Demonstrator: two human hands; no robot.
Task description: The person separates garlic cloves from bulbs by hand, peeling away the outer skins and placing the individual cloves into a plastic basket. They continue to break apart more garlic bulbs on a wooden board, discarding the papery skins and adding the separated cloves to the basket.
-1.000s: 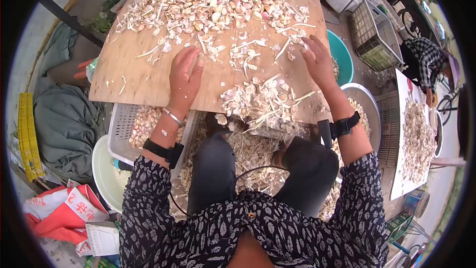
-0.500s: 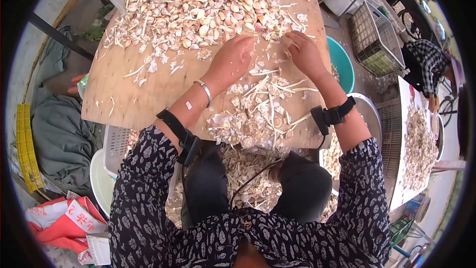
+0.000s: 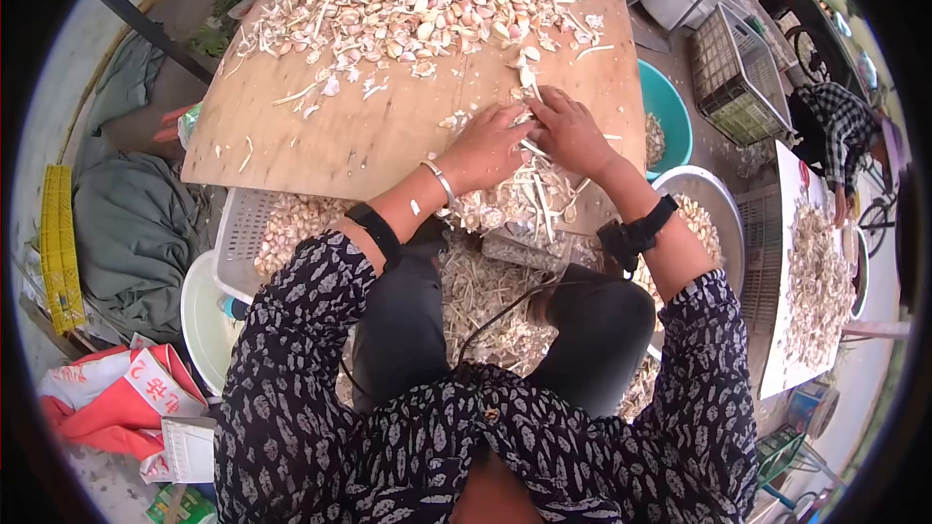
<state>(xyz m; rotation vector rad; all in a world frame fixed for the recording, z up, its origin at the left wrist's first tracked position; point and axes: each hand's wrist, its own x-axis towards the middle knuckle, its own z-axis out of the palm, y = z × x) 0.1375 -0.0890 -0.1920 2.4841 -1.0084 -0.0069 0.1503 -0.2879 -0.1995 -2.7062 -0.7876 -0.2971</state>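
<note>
A wide heap of garlic cloves (image 3: 417, 5) covers the far part of the wooden board (image 3: 340, 136). Nearer me, both hands meet over a pile of papery skins and dry stalks (image 3: 529, 199) by the board's front edge. My left hand (image 3: 488, 147), with a bangle at its wrist, has its fingers bent together at the top of this pile. Close against it, my right hand (image 3: 573, 139) has curled fingers too. What lies between the fingertips is too small to name. A few cloves and a stalk lie just beyond the fingertips.
A teal basin (image 3: 677, 116) and a metal bowl (image 3: 733, 223) stand right of the board. Below its left edge are a white crate (image 3: 233, 247) holding cloves and a pale basin (image 3: 199, 320). Skins and stalks lie between my knees. A person (image 3: 840, 126) works at another garlic-covered board at right.
Both hands have come back toward me from the heap's edge and drawn together over the skins. The near pile looks more compact, and the view has shifted slightly.
</note>
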